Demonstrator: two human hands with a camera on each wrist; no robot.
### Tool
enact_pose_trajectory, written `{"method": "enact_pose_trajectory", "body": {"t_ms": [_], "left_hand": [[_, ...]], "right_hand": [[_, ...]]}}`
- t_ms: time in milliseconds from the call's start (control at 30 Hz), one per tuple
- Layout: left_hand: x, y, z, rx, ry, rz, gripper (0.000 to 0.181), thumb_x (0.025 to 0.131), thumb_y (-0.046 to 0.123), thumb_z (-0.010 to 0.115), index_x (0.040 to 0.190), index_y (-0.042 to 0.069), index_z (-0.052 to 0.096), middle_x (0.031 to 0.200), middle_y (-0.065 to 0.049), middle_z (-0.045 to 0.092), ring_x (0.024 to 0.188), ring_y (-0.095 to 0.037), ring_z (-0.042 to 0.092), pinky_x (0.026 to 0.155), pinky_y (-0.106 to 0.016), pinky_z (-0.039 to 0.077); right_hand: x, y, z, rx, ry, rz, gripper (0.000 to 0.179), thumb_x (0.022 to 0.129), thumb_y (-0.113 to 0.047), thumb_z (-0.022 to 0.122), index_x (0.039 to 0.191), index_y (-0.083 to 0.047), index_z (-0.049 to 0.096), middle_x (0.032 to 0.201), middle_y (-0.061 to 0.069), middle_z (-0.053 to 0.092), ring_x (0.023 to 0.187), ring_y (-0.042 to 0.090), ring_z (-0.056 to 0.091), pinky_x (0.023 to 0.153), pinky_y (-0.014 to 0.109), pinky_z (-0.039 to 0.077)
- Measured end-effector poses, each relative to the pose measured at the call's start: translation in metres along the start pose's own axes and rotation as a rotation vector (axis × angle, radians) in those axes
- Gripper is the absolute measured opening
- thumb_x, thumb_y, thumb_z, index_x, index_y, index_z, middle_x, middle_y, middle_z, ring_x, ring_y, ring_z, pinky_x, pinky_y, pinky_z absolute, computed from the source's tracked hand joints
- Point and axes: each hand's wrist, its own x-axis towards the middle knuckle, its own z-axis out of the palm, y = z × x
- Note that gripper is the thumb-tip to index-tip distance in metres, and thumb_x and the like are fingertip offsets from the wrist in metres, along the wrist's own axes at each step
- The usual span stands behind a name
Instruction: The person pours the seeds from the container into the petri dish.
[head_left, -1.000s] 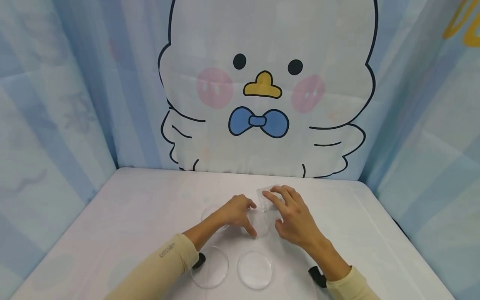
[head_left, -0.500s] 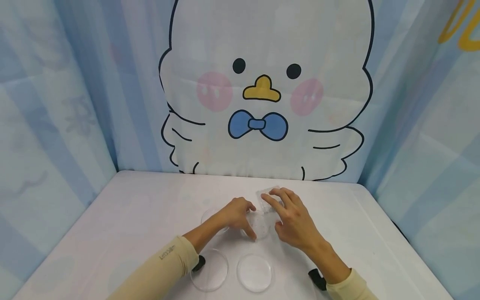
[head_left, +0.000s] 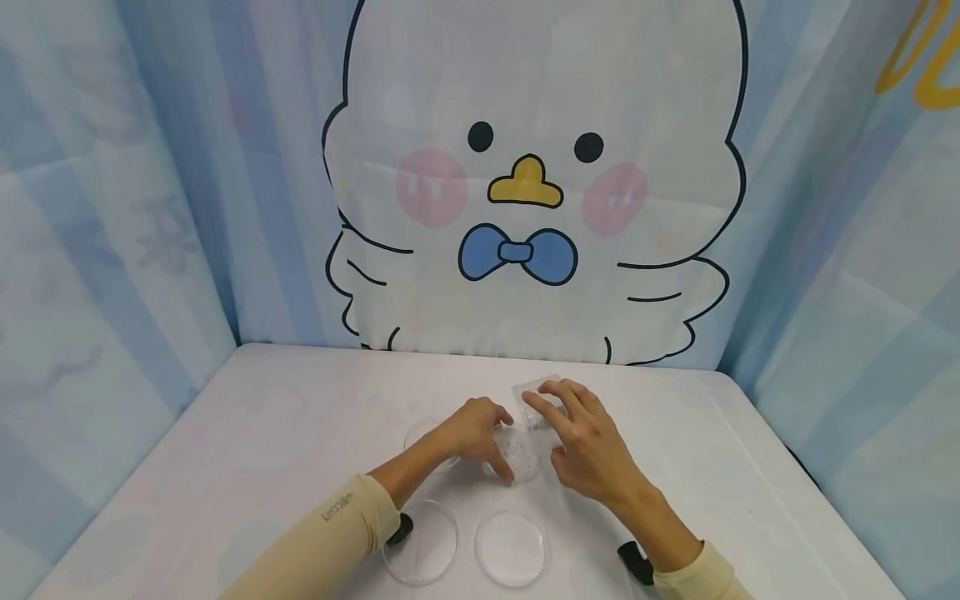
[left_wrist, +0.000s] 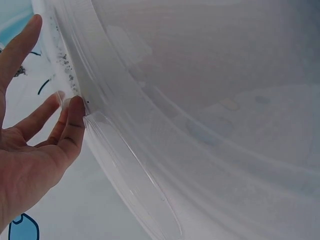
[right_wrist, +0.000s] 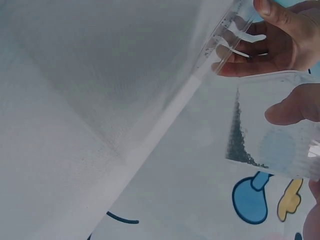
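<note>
Your left hand (head_left: 476, 429) is curled at the rim of the speckled dish (head_left: 519, 458), near the middle of the head view's lower half, thumb on the near side, fingers on the far side. Your right hand (head_left: 592, 442), just right of it, pinches a clear square container (right_wrist: 250, 125) between thumb and fingers. The hands are near each other but not touching. Dark grains (right_wrist: 234, 147) are piled into one corner of that container (the right wrist view shows this best), and I can't tell whether it touches the dish.

Further out, a clear dish (head_left: 416, 433) is partly hidden by your left wrist, another dish (head_left: 427, 546) sits at lower left of centre, and a third round dish (head_left: 512, 548) is at bottom centre. All of it's on a pale table (head_left: 285, 467). Cream sleeves (head_left: 322, 542), a black piece (head_left: 636, 563) by the right cuff, and a cartoon backdrop (head_left: 517, 317) with a blue bow tie (head_left: 553, 257) up top.
</note>
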Motion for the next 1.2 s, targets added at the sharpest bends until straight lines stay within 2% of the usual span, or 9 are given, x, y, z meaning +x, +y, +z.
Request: {"method": "enact_pose_trajectory", "body": {"t_ms": [633, 833, 1000, 1200], "left_hand": [[-0.0002, -0.0002, -0.0024, 0.0, 0.012, 0.0, 0.081, 0.059, 0.03, 0.104, 0.13, 0.007, 0.071, 0.123, -0.013, 0.072, 0.117, -0.029, 0.065, 0.104, -0.041, 0.055], [-0.0021, 0.0018, -0.0035, -0.005, 0.015, -0.008, 0.08, 0.06, 0.029, 0.104, 0.129, 0.007, 0.071, 0.123, -0.013, 0.072, 0.117, -0.028, 0.066, 0.104, -0.041, 0.055], [-0.0005, 0.0036, -0.0017, -0.006, 0.007, 0.018, 0.08, 0.06, 0.03, 0.104, 0.129, 0.006, 0.072, 0.123, -0.012, 0.073, 0.117, -0.028, 0.066, 0.103, -0.04, 0.055], [0.0055, -0.0049, 0.0045, 0.024, 0.017, 0.021, 0.081, 0.059, 0.034, 0.104, 0.128, 0.008, 0.072, 0.12, -0.01, 0.075, 0.114, -0.027, 0.068, 0.099, -0.037, 0.056]], "right_hand": [[0.0034, -0.0001, 0.0007, 0.002, 0.013, -0.036, 0.089, 0.054, 0.006, 0.088, 0.138, -0.014, 0.064, 0.132, 0.011, 0.061, 0.127, 0.035, 0.054, 0.106, 0.051, 0.052], [0.0024, 0.0006, 0.0018, -0.014, 0.001, -0.051, 0.087, 0.056, 0.007, 0.084, 0.138, -0.015, 0.064, 0.133, 0.01, 0.06, 0.126, 0.033, 0.054, 0.105, 0.048, 0.051], [0.0004, 0.0007, -0.001, -0.026, 0.014, -0.063, 0.086, 0.055, 0.007, 0.083, 0.137, -0.014, 0.065, 0.132, 0.011, 0.061, 0.124, 0.032, 0.055, 0.104, 0.047, 0.052], [-0.0003, 0.0011, 0.0022, -0.002, 0.015, -0.07, 0.085, 0.057, 0.009, 0.078, 0.138, -0.014, 0.065, 0.133, 0.011, 0.061, 0.125, 0.033, 0.054, 0.104, 0.048, 0.052]]}}
